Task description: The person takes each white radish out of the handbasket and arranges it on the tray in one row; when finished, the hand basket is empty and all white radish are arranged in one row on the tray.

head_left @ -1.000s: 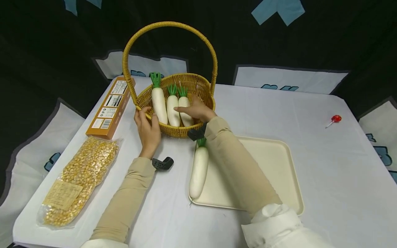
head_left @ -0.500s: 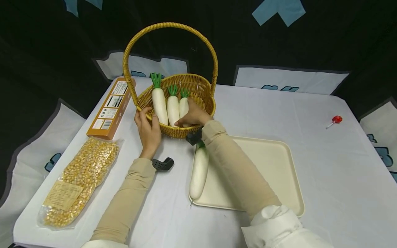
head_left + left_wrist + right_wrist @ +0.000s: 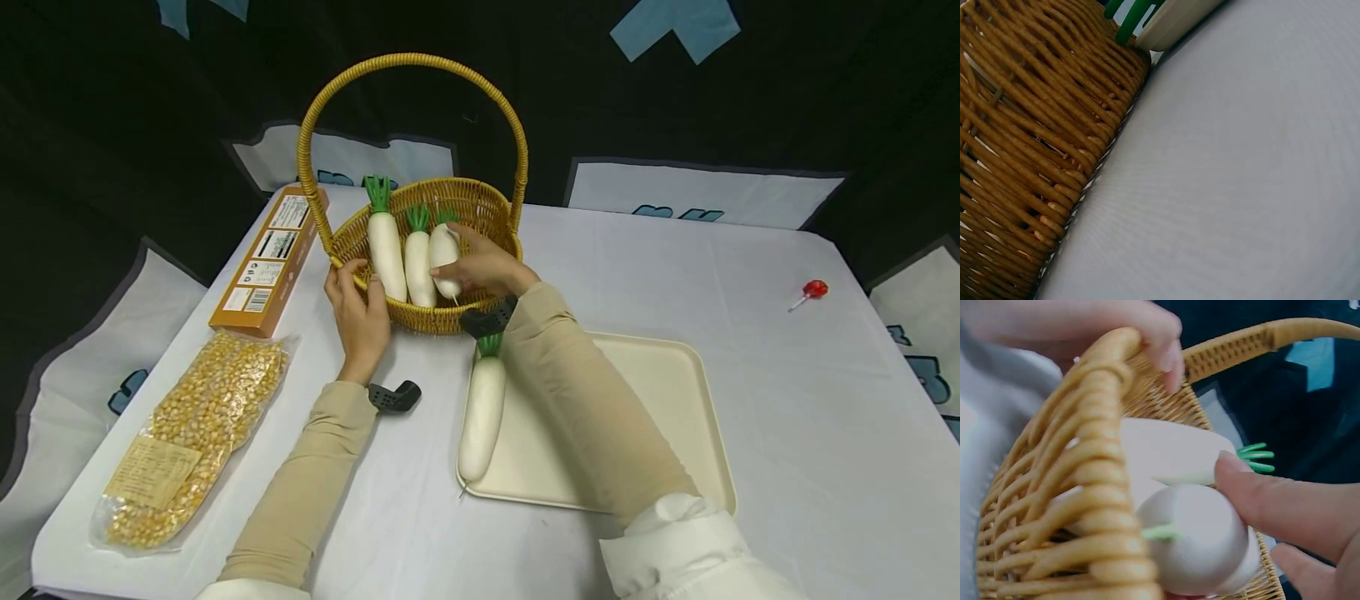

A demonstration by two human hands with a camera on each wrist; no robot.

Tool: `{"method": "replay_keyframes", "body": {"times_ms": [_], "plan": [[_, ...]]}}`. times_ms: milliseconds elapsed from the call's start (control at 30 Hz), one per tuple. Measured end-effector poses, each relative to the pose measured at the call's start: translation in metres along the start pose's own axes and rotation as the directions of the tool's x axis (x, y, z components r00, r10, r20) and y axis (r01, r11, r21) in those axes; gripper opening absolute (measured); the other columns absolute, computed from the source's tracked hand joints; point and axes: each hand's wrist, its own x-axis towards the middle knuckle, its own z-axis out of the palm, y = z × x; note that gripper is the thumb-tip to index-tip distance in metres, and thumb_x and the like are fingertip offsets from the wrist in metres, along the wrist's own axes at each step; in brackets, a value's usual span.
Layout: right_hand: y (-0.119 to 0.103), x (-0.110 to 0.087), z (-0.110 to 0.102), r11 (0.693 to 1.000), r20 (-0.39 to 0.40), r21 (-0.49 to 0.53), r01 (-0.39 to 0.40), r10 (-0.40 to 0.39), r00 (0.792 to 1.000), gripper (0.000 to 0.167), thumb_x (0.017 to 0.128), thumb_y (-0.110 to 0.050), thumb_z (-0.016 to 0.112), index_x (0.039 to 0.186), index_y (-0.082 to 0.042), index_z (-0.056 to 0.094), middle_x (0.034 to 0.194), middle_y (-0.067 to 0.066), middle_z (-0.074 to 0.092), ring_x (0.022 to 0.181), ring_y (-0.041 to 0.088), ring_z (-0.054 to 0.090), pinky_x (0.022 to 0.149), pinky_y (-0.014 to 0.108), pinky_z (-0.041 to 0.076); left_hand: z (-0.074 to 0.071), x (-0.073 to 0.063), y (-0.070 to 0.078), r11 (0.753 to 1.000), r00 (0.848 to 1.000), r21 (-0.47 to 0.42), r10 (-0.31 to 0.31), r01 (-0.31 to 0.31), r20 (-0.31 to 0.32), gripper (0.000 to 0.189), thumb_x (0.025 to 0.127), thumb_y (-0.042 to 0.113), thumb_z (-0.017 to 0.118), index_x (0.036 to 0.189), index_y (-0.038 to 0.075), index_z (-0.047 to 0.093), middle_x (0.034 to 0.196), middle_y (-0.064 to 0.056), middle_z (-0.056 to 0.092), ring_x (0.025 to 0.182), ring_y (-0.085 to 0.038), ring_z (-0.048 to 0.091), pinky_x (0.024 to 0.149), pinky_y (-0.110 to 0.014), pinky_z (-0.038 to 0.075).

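Note:
A yellow wicker basket (image 3: 420, 320) with a tall hooped handle holds three white radishes with green tops. My left hand (image 3: 362, 323) grips its near left rim, fingers over the edge. Inside, my right hand (image 3: 487, 263) holds the rightmost white radish (image 3: 442, 250), whose thin root tip points toward me. Beside that one lie the middle radish (image 3: 418, 268) and the longer left radish (image 3: 386, 254). In the right wrist view, the held radish's rounded end (image 3: 1194, 544) shows next to my thumb. Another white radish (image 3: 482, 417) rests along the left edge of a cream tray (image 3: 637, 417).
Left of the basket lies an orange box (image 3: 258, 271), with a clear bag of corn kernels (image 3: 202, 417) nearer me. A red lollipop (image 3: 814, 288) lies on the white-covered table (image 3: 787, 375) at right. Dark cloth hangs behind.
My right hand first reached lower over the rightmost radish, then drew back slightly right. That radish has shifted and its root end now shows. The left hand stays on the rim.

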Motion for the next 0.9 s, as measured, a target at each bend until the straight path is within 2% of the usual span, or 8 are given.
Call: {"method": "replay_keyframes", "body": {"times_ms": [100, 200, 267, 367, 567, 700, 900], "plan": [[-0.001, -0.005, -0.004, 0.996, 0.034, 0.086, 0.013, -0.016, 0.999, 0.078, 0.084, -0.011, 0.061, 0.144, -0.030, 0.015, 0.145, 0.010, 0.023, 0.101, 0.021, 0.053, 0.084, 0.034, 0.047, -0.001, 0.001, 0.000, 1.000, 1.000, -0.003, 0.002, -0.002, 0.000, 0.038, 0.090, 0.036, 0.037, 0.122, 0.018, 0.043, 0.146, -0.014, 0.017, 0.113, -0.038, 0.043, 0.091, -0.051, 0.035], [-0.001, -0.013, -0.009, 0.983, 0.064, 0.174, 0.050, -0.062, 0.996, 0.074, 0.086, -0.012, 0.058, 0.144, -0.031, 0.016, 0.141, 0.012, 0.028, 0.114, 0.025, 0.050, 0.095, 0.039, 0.042, -0.002, 0.001, 0.000, 1.000, 1.000, -0.004, -0.001, 0.001, -0.004, 0.037, 0.090, 0.037, 0.037, 0.122, 0.019, 0.043, 0.145, -0.014, 0.017, 0.113, -0.039, 0.043, 0.092, -0.051, 0.034], [0.000, -0.021, -0.014, 0.974, 0.076, 0.213, 0.079, -0.097, 0.992, 0.071, 0.087, -0.012, 0.057, 0.143, -0.032, 0.018, 0.137, 0.013, 0.033, 0.116, 0.025, 0.049, 0.097, 0.039, 0.040, -0.002, 0.001, -0.001, 1.000, 1.000, -0.005, -0.007, 0.007, -0.002, 0.038, 0.090, 0.038, 0.037, 0.121, 0.019, 0.043, 0.145, -0.014, 0.018, 0.114, -0.039, 0.043, 0.093, -0.051, 0.034], [0.002, -0.039, -0.022, 0.963, 0.083, 0.238, 0.126, -0.149, 0.985, 0.070, 0.087, -0.011, 0.058, 0.141, -0.034, 0.021, 0.131, 0.015, 0.039, 0.111, 0.024, 0.051, 0.095, 0.039, 0.041, -0.001, 0.001, -0.001, 1.000, 1.000, -0.007, -0.016, 0.016, 0.007, 0.037, 0.090, 0.038, 0.037, 0.121, 0.019, 0.042, 0.144, -0.014, 0.018, 0.115, -0.039, 0.042, 0.094, -0.051, 0.033], [0.015, -0.087, -0.036, 0.960, 0.077, 0.182, 0.210, -0.227, 0.971, 0.069, 0.085, -0.010, 0.060, 0.138, -0.039, 0.027, 0.128, 0.012, 0.039, 0.111, 0.022, 0.045, 0.097, 0.040, 0.037, -0.001, 0.000, -0.001, 1.000, 1.000, -0.007, -0.020, 0.020, 0.013, 0.038, 0.090, 0.039, 0.037, 0.122, 0.020, 0.042, 0.145, -0.013, 0.018, 0.114, -0.040, 0.042, 0.093, -0.052, 0.033], [0.028, -0.121, -0.039, 0.963, 0.044, 0.144, 0.228, -0.236, 0.971, 0.072, 0.082, -0.010, 0.064, 0.139, -0.036, 0.028, 0.124, 0.014, 0.044, 0.106, 0.022, 0.050, 0.097, 0.040, 0.038, -0.002, 0.000, -0.001, 1.000, 1.000, -0.008, -0.019, 0.019, 0.010, 0.037, 0.090, 0.039, 0.037, 0.122, 0.020, 0.042, 0.144, -0.013, 0.018, 0.113, -0.038, 0.041, 0.093, -0.051, 0.033], [0.058, -0.165, -0.036, 0.978, -0.066, 0.012, 0.210, -0.208, 0.976, 0.076, 0.077, -0.016, 0.070, 0.138, -0.033, 0.028, 0.116, 0.014, 0.052, 0.102, 0.021, 0.054, 0.087, 0.035, 0.044, 0.000, -0.001, 0.000, 1.000, 1.000, -0.019, -0.022, 0.022, 0.015, 0.036, 0.090, 0.038, 0.038, 0.121, 0.020, 0.042, 0.144, -0.012, 0.019, 0.110, -0.036, 0.042, 0.091, -0.049, 0.034]]}}
